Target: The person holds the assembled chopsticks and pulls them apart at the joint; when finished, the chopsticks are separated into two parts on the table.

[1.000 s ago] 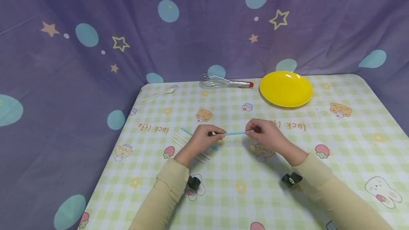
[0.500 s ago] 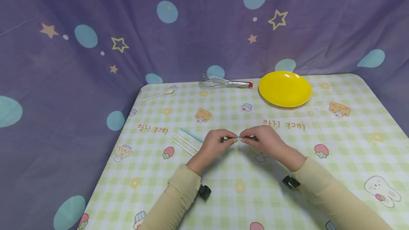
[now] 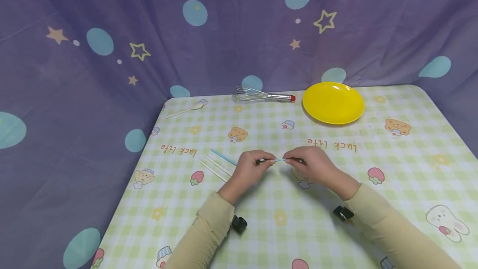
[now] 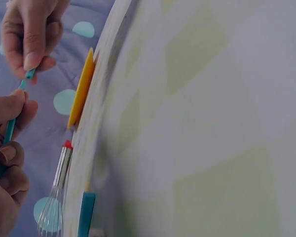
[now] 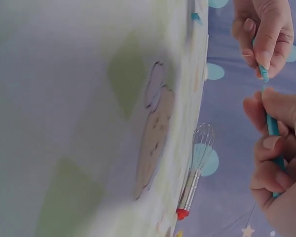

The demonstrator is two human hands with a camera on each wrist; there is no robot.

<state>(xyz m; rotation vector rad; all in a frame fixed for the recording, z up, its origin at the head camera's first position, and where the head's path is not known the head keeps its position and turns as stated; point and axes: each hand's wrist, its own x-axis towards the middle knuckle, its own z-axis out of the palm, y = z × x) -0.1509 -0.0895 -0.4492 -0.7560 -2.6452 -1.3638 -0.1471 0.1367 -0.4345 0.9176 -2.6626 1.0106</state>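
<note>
Purple curtain [image 3: 71, 161] with blue blobs and stars at far left, spreading behind the table too. Then, near the back left corner of the green-checked tablecloth [image 3: 269, 246], cream spoon [image 3: 197, 106] lying aslant, bowl toward the right. Toward the front, beige left sleeve [image 3: 201, 231]. Beyond it, two thin cream sticks [image 3: 218, 166], side by side and slanting, partly hidden by the left arm. Just beside these, loose blue stick [image 3: 224, 157] on the cloth, far end in sight, the rest covered by the hand above.

Next, small black wrist device [image 3: 239, 224] and left hand [image 3: 249, 169]: thumb and forefinger closed in a pinch on the left-held blue length [image 4: 10, 129], other fingers curled round it. Well behind, wire whisk [image 3: 267, 95] on its side, wires to the left, red-ended handle to the right.

Between the facing fingertips, raised off the cloth, short bit of blue; one rod or two ends meeting, impossible to tell. Then right hand [image 3: 313, 164], likewise pinching, remaining fingers bent round the right-held blue length [image 5: 273, 126]. Behind, near the whisk handle, shiny yellow plate [image 3: 333, 103], lying flat. Lastly, second black wrist device [image 3: 342, 213] and beige right sleeve [image 3: 388, 227].
</note>
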